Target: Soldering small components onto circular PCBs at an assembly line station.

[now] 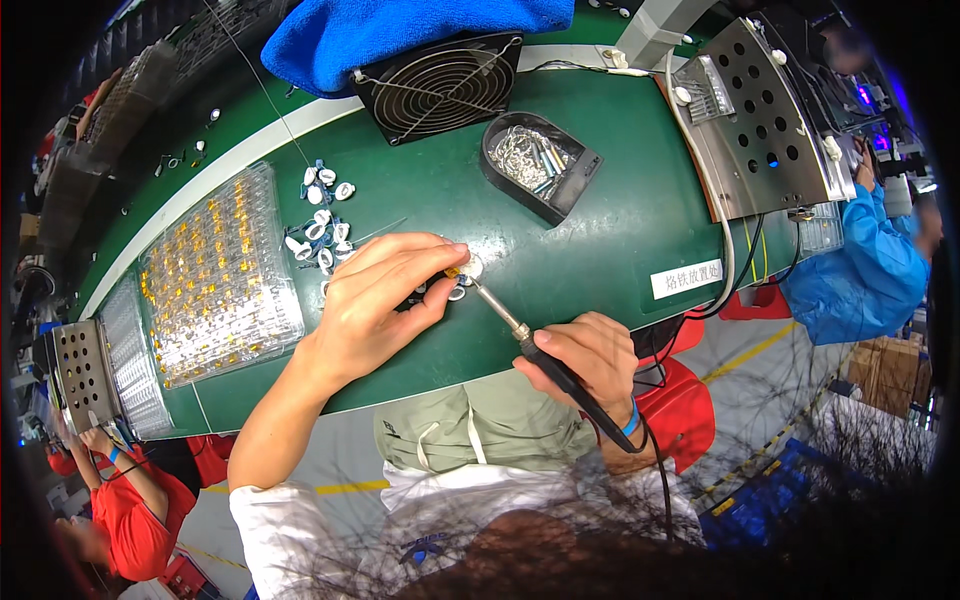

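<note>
My right hand grips the black handle of a soldering iron, whose metal tip points up and to the left. Its tip meets a small part with a white round end and a yellow-orange bit. My left hand pinches this part between thumb and fingers, just above the green bench; the fingers partly hide it. Several small white round pieces with blue wires lie loose to the left of that hand. Another white ring-like piece sits right beneath the fingertips.
A clear tray of yellow-orange parts stands at left. Behind my hands are a black fan under a blue cloth and a black bin of metal bits. A perforated metal box and cables are at right. Other people work at both sides.
</note>
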A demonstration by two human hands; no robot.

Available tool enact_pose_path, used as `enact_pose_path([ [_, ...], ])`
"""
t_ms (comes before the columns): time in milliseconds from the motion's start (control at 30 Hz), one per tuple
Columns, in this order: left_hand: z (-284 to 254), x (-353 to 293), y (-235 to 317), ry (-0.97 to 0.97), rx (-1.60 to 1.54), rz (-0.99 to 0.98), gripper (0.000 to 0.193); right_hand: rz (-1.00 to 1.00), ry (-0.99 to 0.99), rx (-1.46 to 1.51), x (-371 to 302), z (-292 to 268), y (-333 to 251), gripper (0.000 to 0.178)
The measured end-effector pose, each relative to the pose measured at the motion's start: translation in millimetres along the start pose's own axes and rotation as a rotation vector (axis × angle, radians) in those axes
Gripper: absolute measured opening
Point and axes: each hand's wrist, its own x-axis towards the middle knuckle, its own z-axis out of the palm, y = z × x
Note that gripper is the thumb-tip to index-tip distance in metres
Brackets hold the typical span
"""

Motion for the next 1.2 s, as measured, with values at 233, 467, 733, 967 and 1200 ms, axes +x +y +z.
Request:
enact_pose_path([
  [233, -16, 4, 7, 0.003, 0.064, -0.018, 0.042, 0.094, 0.020, 0.005, 11, -3, -5, 0.043],
  [467, -28, 1, 17, 0.063, -0.054, 0.003, 0.025, 0.127, -0.016, -0.377, 46, -9, 22, 0.053],
  [733, -158, 14, -66, 0.233, 0.151, -0.501, 0.021, 0.033, 0.180, -0.031, 35, 6, 5, 0.047],
  [967, -160, 62, -184, 0.178, 0.663, -0.467, 0.034, 0.113, 0.149, -0.056, 22, 22, 3, 0.043],
  [1200, -106, 88, -224, -0.019, 0.516, -0.248, 0.019, 0.138, 0.120, -0.076, 13, 25, 6, 0.043],
])
